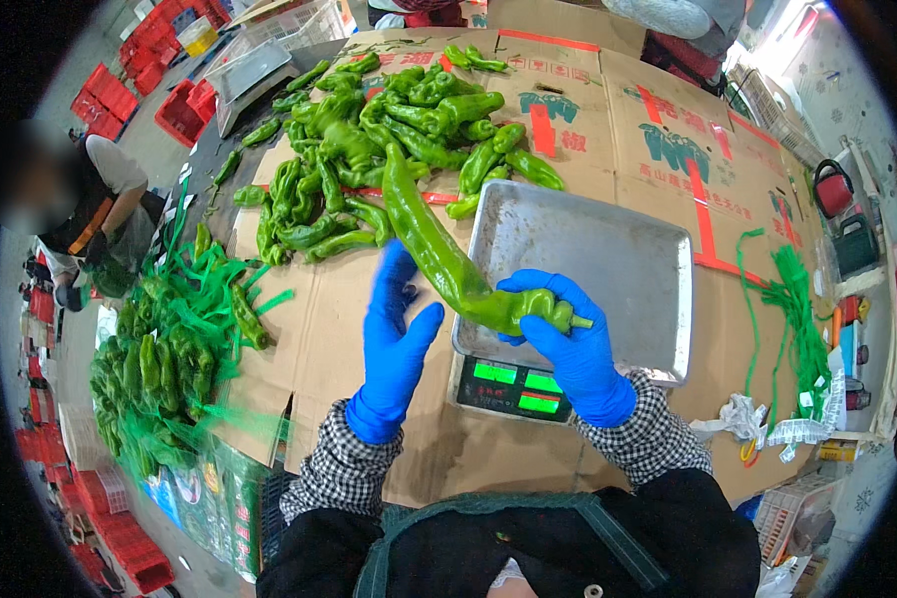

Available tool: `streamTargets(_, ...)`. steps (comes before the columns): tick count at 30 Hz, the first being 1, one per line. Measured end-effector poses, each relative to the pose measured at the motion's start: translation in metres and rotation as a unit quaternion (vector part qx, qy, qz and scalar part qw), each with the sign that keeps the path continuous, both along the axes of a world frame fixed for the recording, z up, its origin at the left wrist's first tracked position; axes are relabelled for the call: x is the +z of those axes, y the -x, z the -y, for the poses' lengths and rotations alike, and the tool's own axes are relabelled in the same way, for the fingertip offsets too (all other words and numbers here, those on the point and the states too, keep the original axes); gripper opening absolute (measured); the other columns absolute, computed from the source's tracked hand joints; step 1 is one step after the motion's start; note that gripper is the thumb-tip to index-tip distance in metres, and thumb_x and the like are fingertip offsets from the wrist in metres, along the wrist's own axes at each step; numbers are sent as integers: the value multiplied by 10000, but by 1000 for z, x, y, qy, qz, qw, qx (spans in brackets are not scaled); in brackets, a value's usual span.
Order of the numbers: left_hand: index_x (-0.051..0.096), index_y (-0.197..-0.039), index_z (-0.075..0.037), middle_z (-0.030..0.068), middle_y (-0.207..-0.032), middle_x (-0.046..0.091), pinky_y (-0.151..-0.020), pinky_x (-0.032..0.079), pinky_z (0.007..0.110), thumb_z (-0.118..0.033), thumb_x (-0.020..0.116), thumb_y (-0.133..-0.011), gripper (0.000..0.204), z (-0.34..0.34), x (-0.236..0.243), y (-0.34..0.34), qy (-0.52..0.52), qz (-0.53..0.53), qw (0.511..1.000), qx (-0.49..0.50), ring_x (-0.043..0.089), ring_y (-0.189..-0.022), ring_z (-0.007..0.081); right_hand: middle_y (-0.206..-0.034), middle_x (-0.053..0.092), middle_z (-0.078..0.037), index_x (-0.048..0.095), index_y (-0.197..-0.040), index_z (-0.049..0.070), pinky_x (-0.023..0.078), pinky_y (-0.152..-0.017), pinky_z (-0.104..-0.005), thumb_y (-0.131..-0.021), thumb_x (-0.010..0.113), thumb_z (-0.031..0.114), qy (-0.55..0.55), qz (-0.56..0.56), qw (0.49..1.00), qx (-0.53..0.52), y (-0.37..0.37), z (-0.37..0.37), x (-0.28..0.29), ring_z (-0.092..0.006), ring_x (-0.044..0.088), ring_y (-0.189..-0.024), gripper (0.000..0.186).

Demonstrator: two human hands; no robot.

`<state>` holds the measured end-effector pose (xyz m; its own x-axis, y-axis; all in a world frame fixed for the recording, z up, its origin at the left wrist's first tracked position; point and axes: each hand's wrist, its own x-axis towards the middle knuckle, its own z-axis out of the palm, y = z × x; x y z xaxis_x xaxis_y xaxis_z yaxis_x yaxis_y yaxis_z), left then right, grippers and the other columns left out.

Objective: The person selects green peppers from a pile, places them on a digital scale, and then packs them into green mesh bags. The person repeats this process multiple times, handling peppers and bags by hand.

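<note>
My right hand (pixel 568 344), in a blue glove, grips the stem end of a long green pepper (pixel 437 249) that points away from me. My left hand (pixel 394 339), also gloved in blue, is held flat with its fingers apart just left of the pepper, holding nothing. Both hands hover over the near left corner of a metal tray (pixel 608 259) that sits on a scale (pixel 513 387) with a green lit display. A heap of loose green peppers (pixel 379 149) lies on the cardboard beyond.
Flattened cardboard boxes (pixel 658 140) cover the table. Green net bags filled with peppers (pixel 159 369) pile up at the left edge. Loose green net bags (pixel 802 319) lie at the right. A person (pixel 80 209) sits at the far left near red crates (pixel 184 110).
</note>
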<state>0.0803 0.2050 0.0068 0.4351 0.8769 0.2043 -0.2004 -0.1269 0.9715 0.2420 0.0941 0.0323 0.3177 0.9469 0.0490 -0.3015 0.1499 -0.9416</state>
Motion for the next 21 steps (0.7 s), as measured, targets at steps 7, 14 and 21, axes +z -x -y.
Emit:
streamTargets(7, 289, -1392, 6, 146, -1296, 484, -1048, 342, 385, -95, 596, -799, 675, 36, 23, 1, 179, 110, 966, -150, 465, -1215, 260, -1171, 569, -121, 510, -1196, 11, 481, -890, -321, -841, 552, -19, -25, 27, 999, 13, 14, 15, 0, -188, 551, -1072, 359)
streamTargets(14, 282, -1403, -13, 150, -1296, 484, -1044, 353, 373, -82, 612, -817, 676, 44, 21, 9, 189, 116, 964, -148, 472, -1210, 248, -1165, 573, -109, 523, -1181, 12, 441, -937, -308, -828, 570, -22, -22, 15, 999, 29, 19, 22, 4, -172, 544, -1070, 357)
streamTargets(21, 319, -1372, 30, 165, -1286, 490, -1035, 367, 388, -105, 599, -818, 635, 54, 22, 8, 198, 148, 962, -118, 483, -1201, 269, -1151, 566, -72, 523, -1200, 24, 464, -884, -258, -829, 626, -24, -63, 69, 995, 23, 24, 29, -4, -127, 536, -1023, 388)
